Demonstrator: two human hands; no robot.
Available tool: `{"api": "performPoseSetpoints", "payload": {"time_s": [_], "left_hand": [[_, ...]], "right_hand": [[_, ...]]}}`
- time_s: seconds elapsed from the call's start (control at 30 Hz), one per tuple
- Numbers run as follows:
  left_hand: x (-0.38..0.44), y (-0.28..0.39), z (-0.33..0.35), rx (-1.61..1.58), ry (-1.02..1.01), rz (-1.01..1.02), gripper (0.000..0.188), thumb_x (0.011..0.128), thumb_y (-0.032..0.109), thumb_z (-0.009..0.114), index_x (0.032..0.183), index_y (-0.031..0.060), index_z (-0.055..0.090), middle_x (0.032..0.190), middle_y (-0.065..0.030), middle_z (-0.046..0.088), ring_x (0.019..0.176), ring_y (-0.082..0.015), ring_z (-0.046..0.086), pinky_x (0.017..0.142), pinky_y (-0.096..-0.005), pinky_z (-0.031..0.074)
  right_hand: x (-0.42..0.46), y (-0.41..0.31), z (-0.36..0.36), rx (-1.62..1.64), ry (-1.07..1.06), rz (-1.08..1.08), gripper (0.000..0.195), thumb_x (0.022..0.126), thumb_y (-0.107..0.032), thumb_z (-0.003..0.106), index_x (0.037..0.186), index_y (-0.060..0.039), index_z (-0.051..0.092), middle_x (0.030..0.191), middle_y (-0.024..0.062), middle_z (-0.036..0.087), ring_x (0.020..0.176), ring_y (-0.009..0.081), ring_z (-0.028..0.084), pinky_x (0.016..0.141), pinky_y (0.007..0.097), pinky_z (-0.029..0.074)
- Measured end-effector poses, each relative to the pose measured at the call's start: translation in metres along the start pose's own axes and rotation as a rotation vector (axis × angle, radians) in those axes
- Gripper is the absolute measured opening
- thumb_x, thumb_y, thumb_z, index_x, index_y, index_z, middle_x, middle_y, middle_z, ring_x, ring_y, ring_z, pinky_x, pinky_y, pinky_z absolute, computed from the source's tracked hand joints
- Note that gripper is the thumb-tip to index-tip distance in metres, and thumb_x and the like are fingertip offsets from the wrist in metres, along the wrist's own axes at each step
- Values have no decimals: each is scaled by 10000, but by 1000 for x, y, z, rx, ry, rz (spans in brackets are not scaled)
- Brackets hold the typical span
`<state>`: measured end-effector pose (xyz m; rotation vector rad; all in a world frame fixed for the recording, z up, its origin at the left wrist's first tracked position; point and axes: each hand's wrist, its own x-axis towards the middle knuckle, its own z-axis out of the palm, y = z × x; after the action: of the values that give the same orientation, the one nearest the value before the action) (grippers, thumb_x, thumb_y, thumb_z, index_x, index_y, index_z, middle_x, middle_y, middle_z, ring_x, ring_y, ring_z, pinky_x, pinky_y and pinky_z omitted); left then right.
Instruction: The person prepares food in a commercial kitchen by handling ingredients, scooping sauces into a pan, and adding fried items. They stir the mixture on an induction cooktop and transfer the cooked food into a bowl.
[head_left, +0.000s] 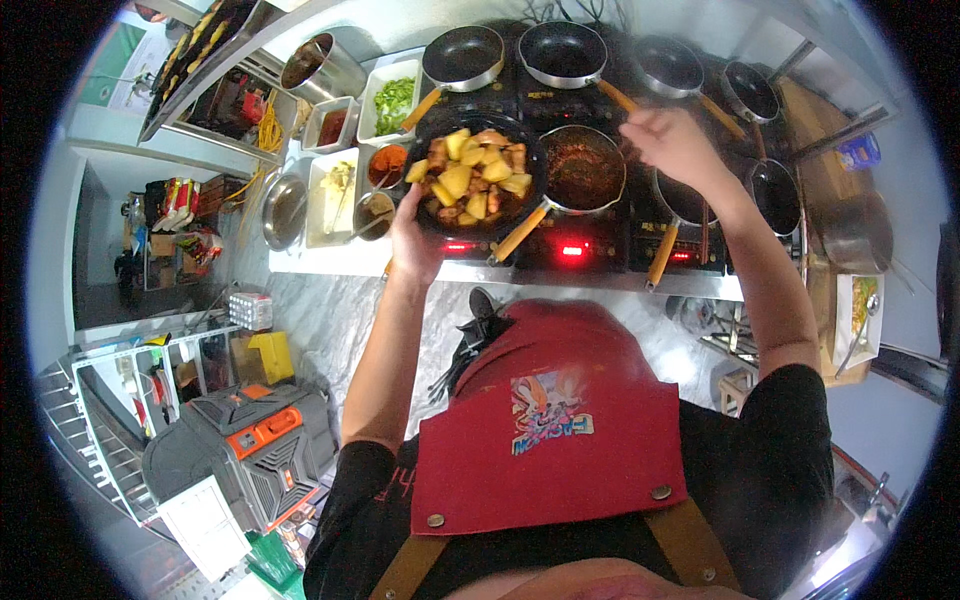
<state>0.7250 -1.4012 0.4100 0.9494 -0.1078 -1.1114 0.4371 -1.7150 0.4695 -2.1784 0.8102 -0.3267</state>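
My left hand (418, 240) grips the near left rim of a black bowl (535, 169) that holds chunks of potato (455, 180) and browned meat in sauce. My right hand (664, 139) is raised over the cooktops at the right, its fingers curled together by the end of a wooden pan handle (616, 95); whether it touches the handle or holds something small, I cannot tell. Between my hands a pan of reddish-brown sauce (585, 169) stands on an induction cooktop with a lit red display (573, 250). The bowl hides part of a cooktop beneath it.
Several frying pans (562, 51) with wooden handles stand along the back and right. At the left are a container of chopped greens (394, 101), a tall metal pot (319, 67), a white tray with spoons (322, 225), a cup of red seasoning (388, 163) and a metal bowl (283, 211).
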Motion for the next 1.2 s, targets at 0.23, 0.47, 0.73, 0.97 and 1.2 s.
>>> {"api": "performPoseSetpoints", "payload": {"time_s": [0.23,0.47,0.73,0.97,1.2], "left_hand": [[70,-35,8,176,41,-64,673,1162,612,431,1613,115,487,1564,-101,629,1412,-292,634,1141,-479,534],[114,-63,24,205,32,-73,727,1145,636,472,1648,114,417,1625,-96,542,1497,-318,542,1193,-636,446],[150,-92,30,274,-31,-143,791,1142,657,451,1714,125,322,1686,-97,462,1520,-334,515,1270,-663,342],[177,-106,51,925,186,27,739,1134,640,449,1620,83,447,1514,-231,631,1332,-408,663,1076,-583,547],[161,-100,104,1695,82,214,689,1148,619,333,1698,204,324,1160,-317,773,1090,-527,740,967,-613,584]], "right_hand": [[-52,50,1,141,107,-29,189,1086,-151,710,991,12,726,823,7,686,702,90,646,650,288,534],[-140,17,-29,537,522,94,204,1118,-157,670,1103,15,779,959,41,757,819,104,726,733,258,577],[-193,34,-23,589,732,151,268,1150,-220,629,1148,11,765,961,85,784,797,146,755,721,298,602],[-202,49,-11,561,772,160,287,1157,-244,624,1156,7,762,960,78,778,786,132,741,706,282,593],[-210,57,-7,583,778,157,283,1157,-221,614,1159,26,753,978,111,784,775,158,757,673,299,603]]}}
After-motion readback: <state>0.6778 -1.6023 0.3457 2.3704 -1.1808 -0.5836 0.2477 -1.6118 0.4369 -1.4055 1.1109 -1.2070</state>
